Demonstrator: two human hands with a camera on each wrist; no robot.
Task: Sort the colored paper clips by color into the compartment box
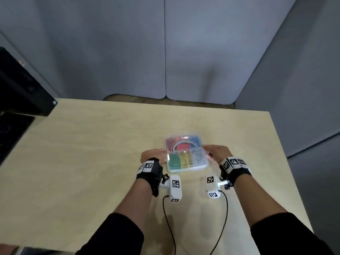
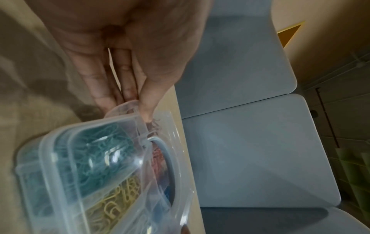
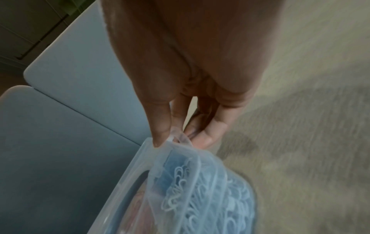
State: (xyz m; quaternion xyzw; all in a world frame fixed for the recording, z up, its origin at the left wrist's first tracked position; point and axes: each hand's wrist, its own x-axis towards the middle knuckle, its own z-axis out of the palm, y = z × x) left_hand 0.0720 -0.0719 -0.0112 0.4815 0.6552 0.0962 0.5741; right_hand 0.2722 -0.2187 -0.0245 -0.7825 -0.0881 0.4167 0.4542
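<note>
Pinching opposite side tabs of the clear compartment box point(image 1: 185, 155), left hand point(image 1: 152, 156) and right hand point(image 1: 216, 152), each grip narrow on the plastic, mid-surface point(image 1: 92, 144). Sorted paper clips point(image 1: 174, 160) inside under closed lid. Grey partition panels point(image 1: 202, 52) behind; black equipment point(image 1: 20, 89) at far left edge.

A clear plastic compartment box point(image 1: 186, 155), lid closed, sits flat at the centre of the frame. Its near row holds green clips point(image 1: 174, 160), yellow clips point(image 1: 185, 158) and white clips point(image 1: 198, 157); red and blue lie behind.
</note>
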